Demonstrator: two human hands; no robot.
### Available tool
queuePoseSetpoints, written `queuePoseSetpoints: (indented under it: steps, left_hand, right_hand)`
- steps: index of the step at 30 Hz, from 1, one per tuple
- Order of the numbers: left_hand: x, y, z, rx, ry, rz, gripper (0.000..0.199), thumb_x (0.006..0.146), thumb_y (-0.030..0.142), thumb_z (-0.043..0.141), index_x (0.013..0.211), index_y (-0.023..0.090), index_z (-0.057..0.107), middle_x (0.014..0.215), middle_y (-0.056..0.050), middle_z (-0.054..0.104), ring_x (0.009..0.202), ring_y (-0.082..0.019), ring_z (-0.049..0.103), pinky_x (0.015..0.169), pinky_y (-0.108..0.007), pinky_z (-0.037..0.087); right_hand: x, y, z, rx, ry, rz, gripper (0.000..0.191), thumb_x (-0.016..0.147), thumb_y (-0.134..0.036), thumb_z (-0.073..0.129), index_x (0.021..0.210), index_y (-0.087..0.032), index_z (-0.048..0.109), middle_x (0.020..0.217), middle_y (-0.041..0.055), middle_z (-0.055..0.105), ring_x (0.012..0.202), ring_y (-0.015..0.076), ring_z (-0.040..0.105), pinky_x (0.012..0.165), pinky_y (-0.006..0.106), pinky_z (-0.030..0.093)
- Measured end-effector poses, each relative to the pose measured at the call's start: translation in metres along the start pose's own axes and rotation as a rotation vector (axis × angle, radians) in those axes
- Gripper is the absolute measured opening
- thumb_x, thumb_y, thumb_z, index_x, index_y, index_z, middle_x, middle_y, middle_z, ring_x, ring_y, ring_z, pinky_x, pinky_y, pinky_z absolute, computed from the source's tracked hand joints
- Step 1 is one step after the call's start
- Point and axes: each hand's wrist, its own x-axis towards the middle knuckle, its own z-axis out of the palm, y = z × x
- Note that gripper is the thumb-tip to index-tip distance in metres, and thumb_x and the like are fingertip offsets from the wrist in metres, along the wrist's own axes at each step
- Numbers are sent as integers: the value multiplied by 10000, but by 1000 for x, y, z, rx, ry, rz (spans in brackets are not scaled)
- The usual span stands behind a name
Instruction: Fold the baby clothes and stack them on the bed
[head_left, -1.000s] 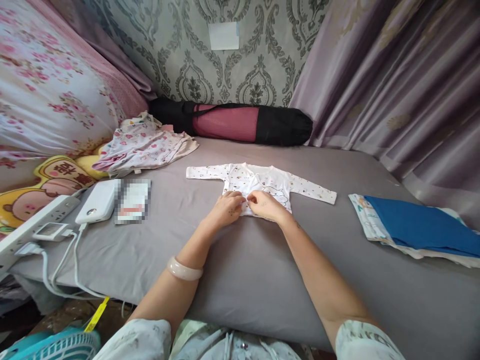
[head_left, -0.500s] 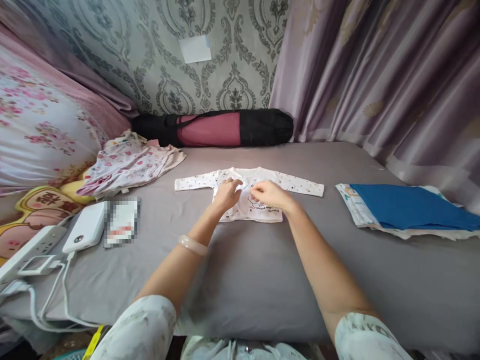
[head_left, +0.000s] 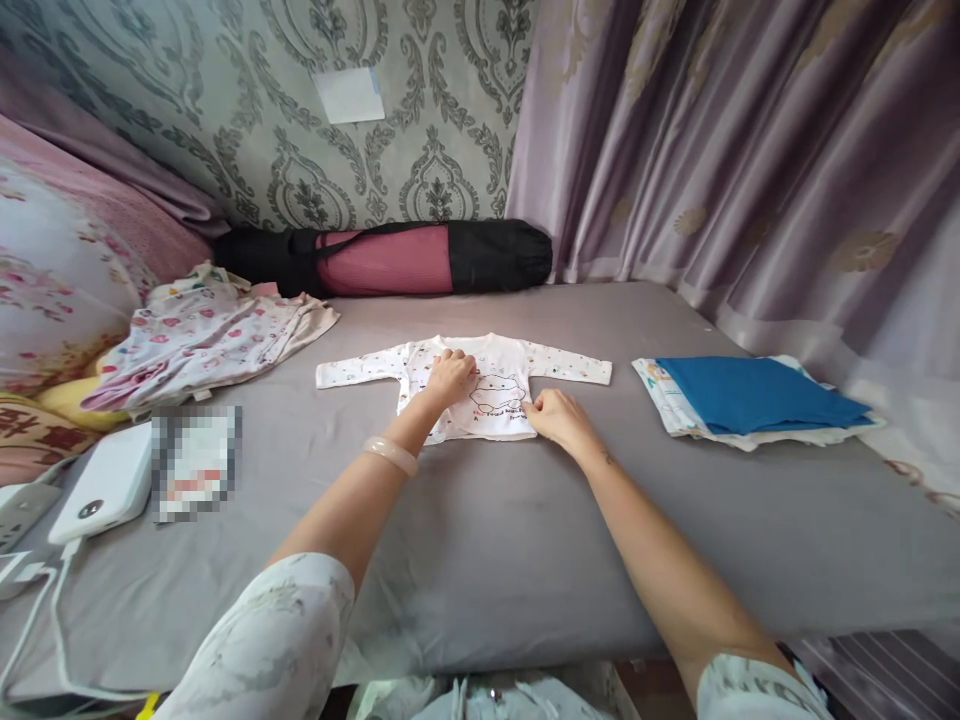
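Observation:
A white long-sleeved baby shirt (head_left: 501,375) lies spread on the grey-sheeted surface, neck away from me and both sleeves stretched outward. Small prints dot its sleeves, and a line-drawn animal with lettering marks the front. My left hand (head_left: 450,376), wearing a pale bangle on the wrist, is closed on the chest of the shirt near the front opening; its fingertips are hidden beneath it. At the shirt's right side edge, near the hem, my right hand (head_left: 559,418) pinches the fabric between thumb and fingers.
Folded clothes topped by blue cloth (head_left: 757,392) lie right. Printed garments (head_left: 217,330) and a white power bank (head_left: 105,485) with cables are left, beside a blurred packet (head_left: 196,465). A black and maroon rolled bag (head_left: 390,260) lies along the wall; a curtain (head_left: 637,150) hangs right.
My right hand has moved from above the shirt's middle to its right side edge. My left hand has settled lower onto the chest. The view has swung slightly right.

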Motion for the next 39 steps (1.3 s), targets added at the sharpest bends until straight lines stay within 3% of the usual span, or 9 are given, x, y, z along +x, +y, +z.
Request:
queuePoseSetpoints:
  steps: [4,9,11,14,17,19,23,32,39]
  left_hand:
    - [4,-12,1,-29,7,-45,225,894,156,401,976,183,609,1051,-110,626,1041,-265,520,903,-375,396]
    - [-8,-22,-11,-6,185,-413,247,879,144,437,1103,120,536,1157,-192,563,1109,-315,509,882,-406,409]
    - [-18,-15,-18,34,252,-465,260,870,167,476,1120,121,531,1196,-202,539,1137,-340,493,879,-434,415]
    - [-33,12,-23,-53,261,-182,200,897,176,455,1058,171,574,1115,-137,607,1072,-284,544,898,-419,429]
    - [-49,51,-13,-242,115,252,155,916,194,462,933,201,615,985,-72,660,971,-213,594,907,-352,449]
    - [-59,74,-4,-274,39,371,124,912,267,522,938,202,624,999,-69,657,980,-214,590,904,-342,457]
    - [-74,98,9,-212,-27,279,183,882,311,595,1013,183,593,1045,-86,623,1037,-235,560,885,-335,468]
    - [-77,102,15,-21,-16,263,205,966,229,390,937,157,580,1033,-116,613,1010,-236,563,902,-347,459]
    - [-74,95,16,-173,0,253,262,1001,245,334,989,164,583,969,-87,642,930,-194,599,861,-304,468]
  right_hand:
    - [-11,-5,3,-11,33,-19,200,895,-378,504,899,-225,631,1023,112,681,952,261,634,683,300,392]
    - [-12,-1,7,64,51,-41,233,892,-425,519,921,-217,618,924,89,690,884,234,635,644,275,384]
    - [-8,3,6,119,46,-46,248,885,-438,525,905,-211,624,894,74,691,839,213,631,630,263,378]
    - [5,11,3,162,65,-4,223,893,-376,503,871,-206,646,856,52,690,778,185,618,620,253,372]
    - [25,22,0,125,163,-42,189,897,-278,492,887,-214,669,910,41,693,831,179,608,684,255,393]
    - [41,27,-1,59,223,-143,169,887,-218,517,932,-213,680,1000,47,687,938,188,589,776,263,404]
    - [65,32,0,-103,269,-317,189,892,-191,549,1022,-206,685,1116,66,655,1074,227,521,913,306,381]
    - [75,39,-11,-456,219,-618,338,947,-95,367,1130,-175,640,1121,110,600,1049,225,499,896,308,359]
    - [73,36,-21,-549,210,-639,326,966,-151,357,1142,-190,629,1132,123,586,1027,246,487,865,338,356]
